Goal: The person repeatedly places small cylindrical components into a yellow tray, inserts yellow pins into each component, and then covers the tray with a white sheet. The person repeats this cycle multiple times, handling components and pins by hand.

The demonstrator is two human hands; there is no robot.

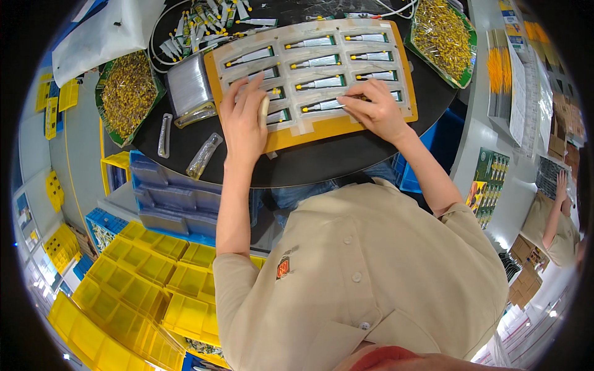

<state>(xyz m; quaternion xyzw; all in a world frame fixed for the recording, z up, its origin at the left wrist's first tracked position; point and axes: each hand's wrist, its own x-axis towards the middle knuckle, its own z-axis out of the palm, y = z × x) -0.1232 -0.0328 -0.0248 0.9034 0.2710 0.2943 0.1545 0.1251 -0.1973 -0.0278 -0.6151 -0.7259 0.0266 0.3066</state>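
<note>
A yellow-edged board (291, 141) on the black round table holds a pale tray (365, 83) with rows of moulded slots. Small white-and-green tubes with yellow tips, such as this tube (322, 106), lie in the slots. My left hand (244, 117) rests over the left column, fingers extended, partly hiding the tubes there. A pale beige cover or piece shows at its thumb. My right hand (377, 110) is at the lower right slots, thumb and fingertips pinched together beside the end of the lower middle tube. Whatever is between those fingertips is too small to name.
Green trays of yellow-tipped pieces stand left (131, 93) and right (440, 37). Loose tubes (207, 25) are heaped behind the board. A clear plastic box (189, 86) and two small clear packs (204, 156) lie at left. Yellow bins (130, 278) stand below. Another person (557, 229) is far right.
</note>
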